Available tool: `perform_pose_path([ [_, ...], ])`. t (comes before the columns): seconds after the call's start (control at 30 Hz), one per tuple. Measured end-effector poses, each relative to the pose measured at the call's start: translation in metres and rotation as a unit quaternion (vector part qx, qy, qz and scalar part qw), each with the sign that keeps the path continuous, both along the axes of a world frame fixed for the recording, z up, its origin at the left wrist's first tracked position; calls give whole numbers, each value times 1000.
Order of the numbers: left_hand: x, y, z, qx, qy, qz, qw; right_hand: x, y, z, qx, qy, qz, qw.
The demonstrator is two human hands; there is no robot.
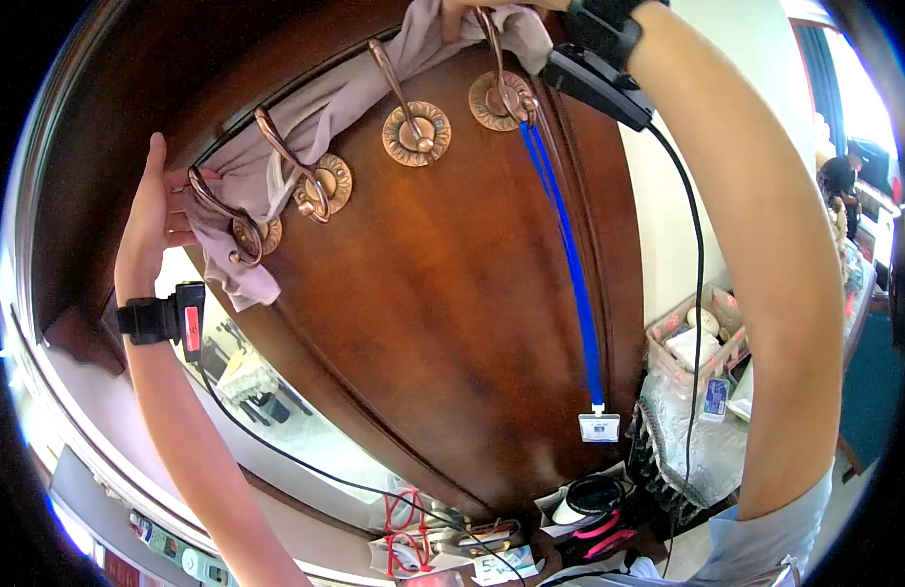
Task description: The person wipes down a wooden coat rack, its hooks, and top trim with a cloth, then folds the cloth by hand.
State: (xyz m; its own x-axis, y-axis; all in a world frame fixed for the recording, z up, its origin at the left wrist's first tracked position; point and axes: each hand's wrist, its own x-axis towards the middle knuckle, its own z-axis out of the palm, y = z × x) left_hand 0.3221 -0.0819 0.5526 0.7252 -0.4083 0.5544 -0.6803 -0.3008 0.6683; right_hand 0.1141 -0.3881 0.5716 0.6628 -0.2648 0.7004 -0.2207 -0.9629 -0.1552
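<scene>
A mauve-grey cloth (320,112) runs along the top of a dark wooden panel (442,293), tucked behind a row of several copper-coloured coat hooks (398,98). Its left end hangs loose below the leftmost hook. My left hand (159,215) is at that end, thumb stretched up and apart, fingers reaching against the cloth; the fingertips are partly hidden behind hook and fabric. At the top edge, my right hand (467,12) is closed on the cloth beside the rightmost hook, mostly cut off by the frame. From that hook hangs a blue lanyard (570,254) with a badge (599,427).
Cabled black devices are strapped to both wrists. Low on the right, a basket (702,338) stands on a covered surface. Below the panel lie red-framed glasses (406,533), papers and pink-handled items (604,533). A mirror (276,391) is at left. A person (841,191) is far right.
</scene>
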Motion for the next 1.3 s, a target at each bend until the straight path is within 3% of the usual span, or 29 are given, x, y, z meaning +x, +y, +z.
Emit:
perform_pose_path([
  [0.03, 1, 3, -3, -9, -16, 46, 999, -15, 23, -6, 76, 58, 64, 993],
  [0.07, 1, 4, -6, -9, -15, 48, 999, -1, 34, -1, 93, 47, 6, 995],
  [0.13, -1, 3, -12, -43, -65, 87, 993, -15, 47, -6, 21, 78, 15, 997],
  [0.23, 2, -4, -16, -63, -137, 151, 977, 11, 34, 13, 18, 147, 50, 988],
  [0.33, 32, 3, -9, -71, -123, 96, 985, 10, 36, 17, 61, 215, 58, 973],
  [0.37, 33, 2, -8, -66, -142, 103, 982, 26, 38, 8, 62, 130, 55, 988],
  [0.43, 21, -2, -16, -80, -131, 108, 982, 18, 33, 13, -79, 60, 12, 995],
  [0.73, 17, 2, -25, -106, -74, 11, 992, 18, 22, 27, -148, 16, -106, 983],
  [0.8, 14, -3, -24, -80, -103, -113, 985, 18, 15, 24, -116, -7, -143, 983],
  [0.83, 11, -7, -22, -82, -104, -115, 984, 23, 16, 27, -83, 38, -152, 984],
  [0.93, -5, -21, -17, -76, -149, -150, 974, 3, 12, 14, -49, 16, -214, 975],
  [1.0, -21, -27, -10, -17, -157, -112, 981, -11, 4, 9, 20, 89, -150, 984],
  [1.07, -25, -34, 2, 7, -151, -104, 983, -24, 0, 3, 42, 83, -131, 987],
  [1.17, -39, -48, 11, 75, -215, 46, 973, -40, 4, -8, 80, 63, -117, 988],
  [1.27, -35, -53, 17, 98, -278, 80, 952, -20, -12, -17, 254, 8, 7, 967],
  [1.3, -24, -55, 20, 88, -293, 55, 950, -8, -14, -17, 216, -57, -35, 974],
])
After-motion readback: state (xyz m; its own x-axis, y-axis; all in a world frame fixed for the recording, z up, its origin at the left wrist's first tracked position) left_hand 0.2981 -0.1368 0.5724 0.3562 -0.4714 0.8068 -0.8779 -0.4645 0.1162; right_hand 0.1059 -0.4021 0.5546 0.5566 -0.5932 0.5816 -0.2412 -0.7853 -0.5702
